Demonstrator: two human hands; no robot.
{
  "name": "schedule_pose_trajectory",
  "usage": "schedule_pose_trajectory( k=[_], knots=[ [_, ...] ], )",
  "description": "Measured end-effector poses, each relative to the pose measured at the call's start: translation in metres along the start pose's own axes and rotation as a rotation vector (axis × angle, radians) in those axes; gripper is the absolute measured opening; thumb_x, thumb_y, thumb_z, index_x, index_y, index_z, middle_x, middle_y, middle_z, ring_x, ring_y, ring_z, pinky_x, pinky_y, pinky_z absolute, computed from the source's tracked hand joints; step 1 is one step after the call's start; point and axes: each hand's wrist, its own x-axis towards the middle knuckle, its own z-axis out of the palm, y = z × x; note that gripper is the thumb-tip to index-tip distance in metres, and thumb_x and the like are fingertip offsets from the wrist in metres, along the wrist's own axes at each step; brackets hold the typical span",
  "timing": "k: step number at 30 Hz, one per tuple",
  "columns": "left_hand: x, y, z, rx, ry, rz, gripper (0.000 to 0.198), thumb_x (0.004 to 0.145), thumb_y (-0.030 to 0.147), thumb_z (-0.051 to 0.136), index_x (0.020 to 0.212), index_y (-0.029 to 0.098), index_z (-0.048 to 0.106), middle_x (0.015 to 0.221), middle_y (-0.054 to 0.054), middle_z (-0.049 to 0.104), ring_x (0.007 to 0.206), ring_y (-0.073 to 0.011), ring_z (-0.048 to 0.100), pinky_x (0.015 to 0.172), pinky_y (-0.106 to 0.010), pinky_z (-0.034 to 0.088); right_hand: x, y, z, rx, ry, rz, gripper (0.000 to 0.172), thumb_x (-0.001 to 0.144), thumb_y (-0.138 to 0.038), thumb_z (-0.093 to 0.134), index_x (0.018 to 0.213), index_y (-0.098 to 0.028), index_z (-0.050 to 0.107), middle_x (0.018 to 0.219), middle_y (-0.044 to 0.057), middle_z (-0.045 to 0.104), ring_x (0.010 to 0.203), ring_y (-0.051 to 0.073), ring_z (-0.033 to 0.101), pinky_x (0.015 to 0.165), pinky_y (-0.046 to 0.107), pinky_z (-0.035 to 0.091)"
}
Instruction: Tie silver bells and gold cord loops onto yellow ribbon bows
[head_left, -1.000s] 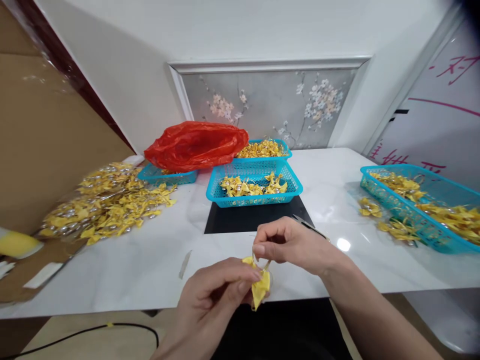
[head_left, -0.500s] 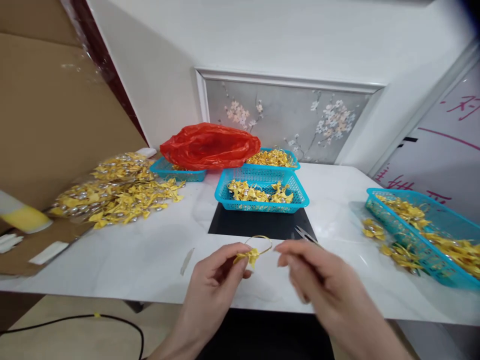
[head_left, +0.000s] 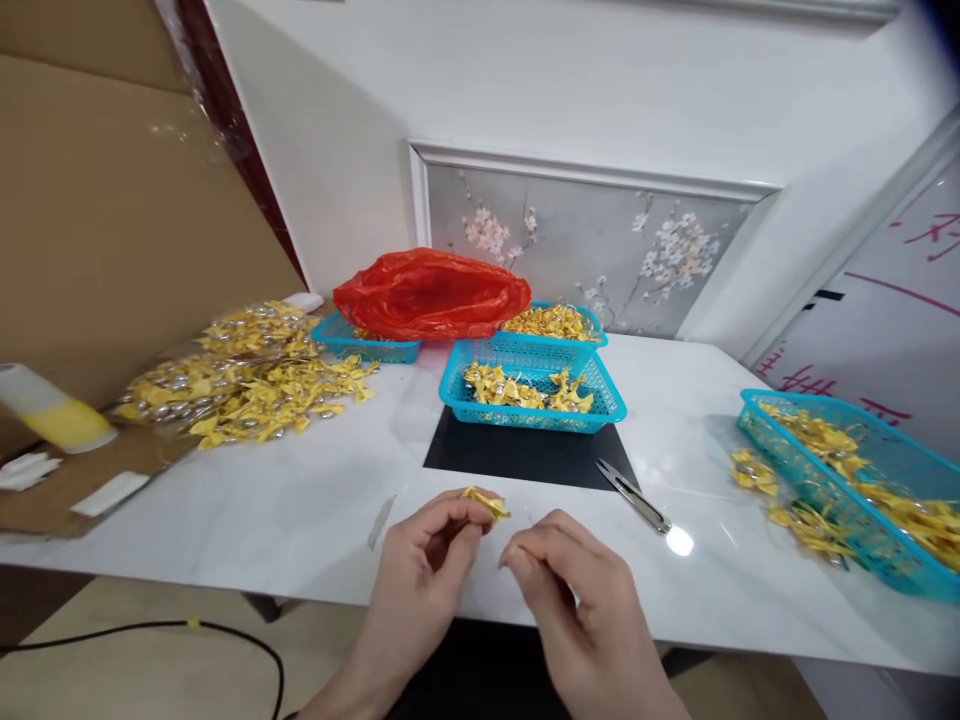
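Between the thumb and fingers of my left hand (head_left: 427,565) is a small yellow ribbon bow (head_left: 489,503), its upper part showing above the fingertips. Close by on the right, my right hand (head_left: 581,600) is closed in a pinch, a small gap from the bow. Whatever its fingertips grip, if anything, is too small to make out. Thread snips (head_left: 636,498) lie on the white table (head_left: 300,520) beyond my right hand. A black mat (head_left: 517,458) lies ahead of both hands, with a blue basket (head_left: 532,414) of yellow bows on its far part.
Left stands a heap of yellow bows with silvery beads (head_left: 262,395). A red plastic bag (head_left: 435,295) covers part of a blue tray (head_left: 367,350) behind. To the right is another blue basket (head_left: 847,520) of bows, with loose bows (head_left: 810,530) beside it.
My right hand has moved left, closer to the left hand, uncovering the snips. The thin gold loop that stood out from the bow no longer shows. The view has shifted slightly.
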Motion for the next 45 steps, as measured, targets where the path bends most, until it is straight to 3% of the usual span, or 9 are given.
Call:
schedule_pose_trajectory(
  k=[5,8,11,14,16,20,26,37,45],
  knots=[
    [-0.006,0.005,0.004,-0.128,-0.068,-0.099,0.029,0.09,0.033,0.058,0.073,0.018,0.077,0.093,-0.008,0.074,0.09,-0.0245,0.069,0.082,-0.032,0.054,-0.003,0.003,0.021,-0.335,0.023,-0.419,0.019,0.091,-0.005,0.048,0.086,-0.017,0.062,0.071,0.001,0.055,0.058,0.013,0.05,0.052,0.025,0.039],
    [-0.004,0.009,0.005,-0.198,-0.08,-0.21,0.026,0.086,0.034,0.066,0.069,0.017,0.077,0.091,-0.009,0.075,0.087,-0.0243,0.069,0.08,-0.031,0.053,-0.006,0.004,0.022,-0.5,-0.018,-0.514,0.021,0.093,-0.007,0.047,0.08,-0.017,0.062,0.063,0.0,0.056,0.05,0.015,0.049,0.045,0.028,0.036],
    [-0.002,0.009,0.004,-0.194,-0.075,-0.258,0.017,0.082,0.029,0.072,0.072,0.017,0.077,0.085,-0.008,0.075,0.087,-0.0237,0.067,0.078,-0.029,0.05,-0.012,0.0,0.012,-0.562,-0.036,-0.464,0.023,0.094,-0.006,0.043,0.1,-0.015,0.064,0.072,0.002,0.063,0.052,0.015,0.055,0.048,0.027,0.043],
    [-0.004,0.008,0.003,-0.193,-0.079,-0.255,0.019,0.084,0.031,0.07,0.072,0.017,0.075,0.081,-0.006,0.072,0.083,-0.0205,0.064,0.075,-0.027,0.048,-0.015,-0.003,0.004,-0.507,-0.014,-0.364,0.041,0.094,-0.003,0.033,0.125,-0.02,0.054,0.086,0.004,0.067,0.063,0.015,0.063,0.054,0.025,0.049],
    [-0.006,0.008,0.003,-0.19,-0.102,-0.238,0.022,0.086,0.033,0.068,0.07,0.018,0.072,0.076,-0.003,0.068,0.078,-0.0184,0.062,0.074,-0.026,0.048,-0.012,-0.003,0.003,-0.456,-0.024,-0.314,0.043,0.096,-0.005,0.031,0.129,-0.023,0.049,0.09,0.003,0.067,0.066,0.014,0.064,0.056,0.024,0.051],
    [-0.008,0.011,0.004,-0.173,-0.143,-0.208,0.023,0.088,0.033,0.066,0.071,0.018,0.068,0.074,-0.001,0.064,0.075,-0.0173,0.058,0.073,-0.026,0.048,0.001,0.005,0.006,-0.458,0.061,-0.241,0.026,0.099,-0.01,0.036,0.111,-0.021,0.055,0.082,0.002,0.065,0.062,0.014,0.063,0.057,0.023,0.052],
    [-0.011,0.008,0.004,-0.113,-0.119,-0.175,0.022,0.091,0.034,0.06,0.077,0.018,0.066,0.077,-0.001,0.061,0.079,-0.018,0.058,0.08,-0.028,0.049,0.012,0.018,0.009,-0.401,0.2,-0.3,0.024,0.094,-0.005,0.052,0.101,-0.018,0.071,0.083,0.005,0.056,0.067,0.012,0.059,0.059,0.021,0.052],
    [-0.013,-0.002,0.006,-0.311,-0.052,-0.158,0.022,0.095,0.029,0.058,0.074,0.02,0.058,0.078,0.002,0.055,0.082,-0.0149,0.056,0.093,-0.031,0.052,0.009,0.018,0.005,-0.738,0.163,-0.405,0.034,0.097,-0.003,0.042,0.106,-0.015,0.071,0.077,0.005,0.058,0.067,0.014,0.055,0.055,0.024,0.047],
    [-0.01,0.006,0.01,-0.265,-0.04,-0.182,0.019,0.092,0.034,0.061,0.08,0.02,0.065,0.081,0.002,0.062,0.082,-0.0146,0.061,0.087,-0.027,0.056,0.01,0.018,0.006,-0.688,0.177,-0.424,0.029,0.096,-0.003,0.045,0.107,-0.014,0.068,0.081,0.006,0.06,0.068,0.014,0.055,0.057,0.025,0.046]
  ],
)
